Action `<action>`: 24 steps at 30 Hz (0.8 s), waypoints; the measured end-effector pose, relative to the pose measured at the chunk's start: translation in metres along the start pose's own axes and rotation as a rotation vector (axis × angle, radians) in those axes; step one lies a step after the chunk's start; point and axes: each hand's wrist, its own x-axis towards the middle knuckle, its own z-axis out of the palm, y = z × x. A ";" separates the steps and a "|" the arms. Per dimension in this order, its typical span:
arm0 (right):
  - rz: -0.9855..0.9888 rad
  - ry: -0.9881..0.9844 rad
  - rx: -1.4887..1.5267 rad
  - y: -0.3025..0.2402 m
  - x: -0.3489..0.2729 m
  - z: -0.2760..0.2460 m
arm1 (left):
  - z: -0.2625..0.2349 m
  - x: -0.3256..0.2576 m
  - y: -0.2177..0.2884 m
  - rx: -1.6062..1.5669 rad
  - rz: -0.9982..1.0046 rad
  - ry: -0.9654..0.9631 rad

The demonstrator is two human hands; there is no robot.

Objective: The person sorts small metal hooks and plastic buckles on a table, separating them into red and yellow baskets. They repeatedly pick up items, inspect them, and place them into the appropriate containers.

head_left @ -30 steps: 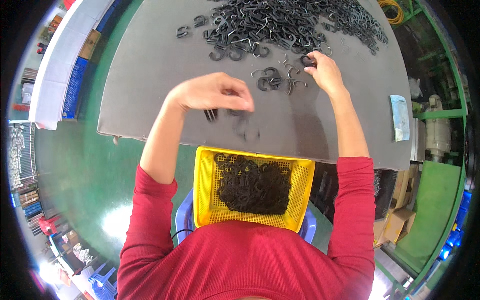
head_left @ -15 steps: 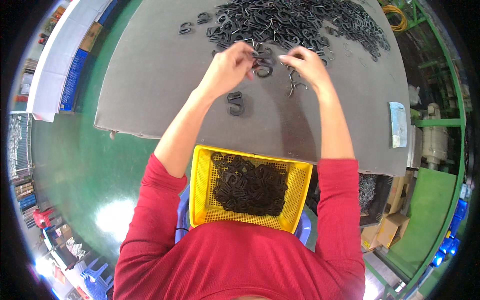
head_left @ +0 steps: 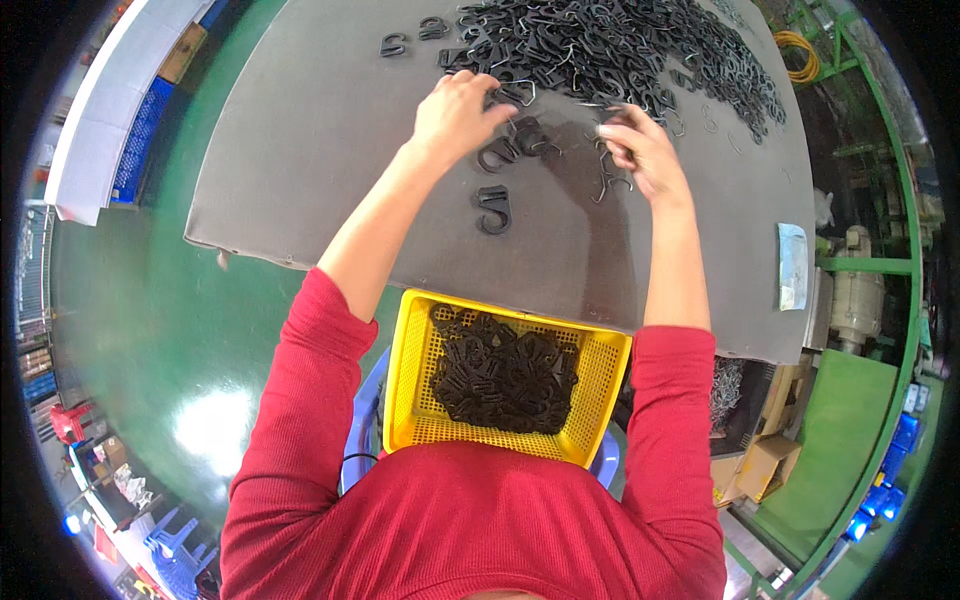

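Note:
My left hand point(head_left: 456, 118) is over the grey table, thumb and fingers apart. Its fingertips are at a black plastic hook point(head_left: 493, 97) beside the near edge of a big heap of similar hooks point(head_left: 570, 50). To its right, my right hand point(head_left: 643, 150) has thumb and fingers pinched together; a small dark piece may show at the tips, but blur hides what it is. Between the hands lie a few black hooks point(head_left: 497, 154), with a single hook point(head_left: 493, 210) nearer me. Bent metal wires point(head_left: 608, 180) lie beside my right fingers.
A yellow perforated basket point(head_left: 408, 400) holding black hooks stands against the near edge of the table point(head_left: 330, 160). Two loose hooks point(head_left: 394, 45) lie left of the heap. A light-blue packet point(head_left: 792, 266) is at the table's right edge. Green metal framing point(head_left: 868, 266) stands farther right.
My hands have moved apart, the left one away from the hooks it was handling. Those hooks now lie on the table between my hands. The view has shifted slightly.

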 end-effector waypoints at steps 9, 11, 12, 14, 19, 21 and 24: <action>0.104 -0.075 0.184 -0.040 -0.018 0.026 | 0.001 0.025 0.005 -0.094 -0.098 -0.323; 0.166 -0.110 0.015 -0.056 -0.008 0.025 | -0.001 0.022 -0.001 -0.103 -0.093 -0.264; 0.191 -0.033 -0.230 -0.055 0.000 0.022 | 0.000 0.015 -0.003 -0.083 -0.079 -0.173; 0.244 0.130 -0.717 -0.050 0.014 0.018 | -0.011 0.004 0.002 -0.054 -0.078 -0.116; 0.163 0.107 -0.478 -0.052 -0.002 0.007 | -0.028 -0.044 0.044 0.059 -0.020 -0.170; -0.119 0.052 -0.761 -0.027 0.008 0.015 | -0.013 -0.054 0.042 0.112 0.023 -0.170; -0.051 0.067 -1.055 -0.035 -0.001 0.065 | -0.009 -0.052 0.037 0.124 0.033 -0.173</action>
